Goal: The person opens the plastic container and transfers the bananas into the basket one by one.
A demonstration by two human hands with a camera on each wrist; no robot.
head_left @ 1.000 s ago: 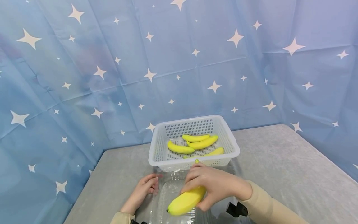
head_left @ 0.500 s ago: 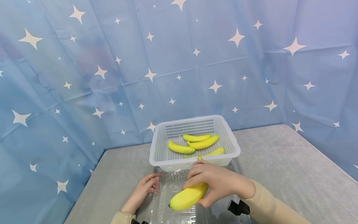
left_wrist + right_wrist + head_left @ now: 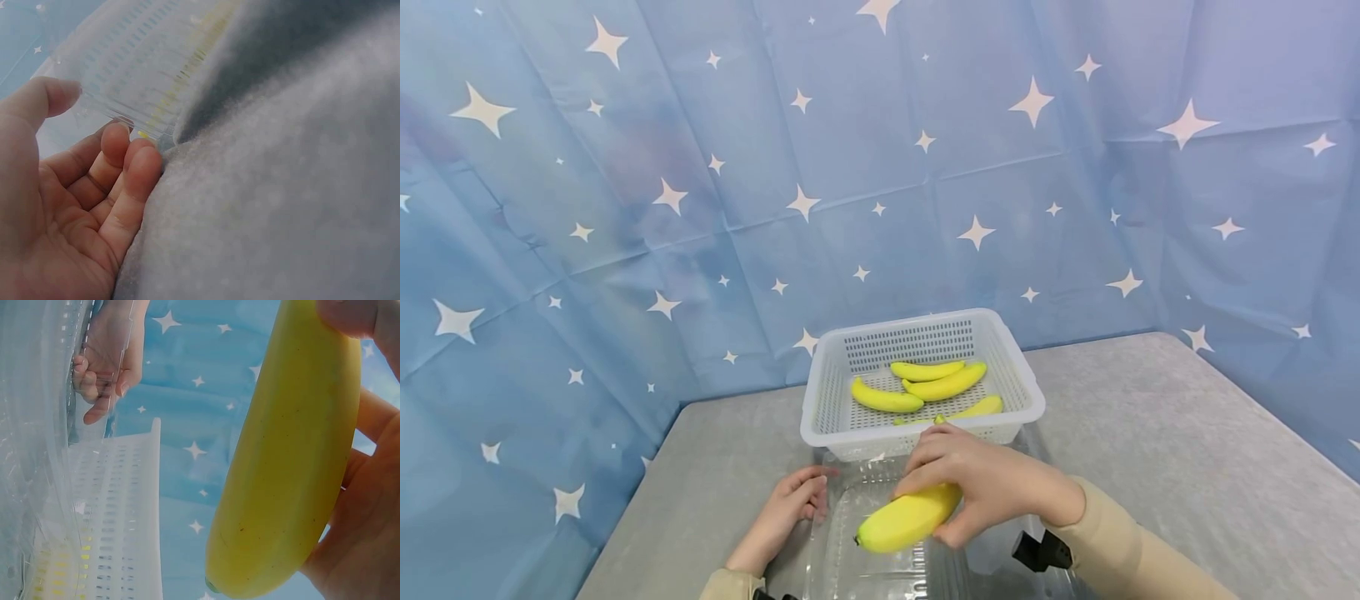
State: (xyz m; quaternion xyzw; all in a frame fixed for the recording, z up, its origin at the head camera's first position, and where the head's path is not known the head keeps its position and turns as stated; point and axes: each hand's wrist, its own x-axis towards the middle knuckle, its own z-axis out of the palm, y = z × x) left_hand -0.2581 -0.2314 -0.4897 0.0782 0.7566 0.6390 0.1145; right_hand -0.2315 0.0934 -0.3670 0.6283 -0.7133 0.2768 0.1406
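My right hand (image 3: 992,475) grips a yellow banana (image 3: 906,518) between thumb and fingers, its dark tip pointing toward me. The banana is held above a clear plastic clamshell container (image 3: 857,542), which lies open on the table and runs past the bottom of the head view. At the container's left edge, my left hand (image 3: 790,508) pinches the clear rim with thumb and curled fingers. The left wrist view shows this left hand (image 3: 81,181) close up, fingertips at the plastic. In the right wrist view the banana (image 3: 287,462) fills the middle.
Behind the container stands a white perforated basket (image 3: 1033,400) with several bananas (image 3: 943,383) lying in it. The grey table (image 3: 1150,417) extends to both sides. A blue star-patterned curtain (image 3: 880,167) hangs at the back.
My right hand has lifted the banana slightly up and to the right over the container. The left hand has stayed at the container's edge.
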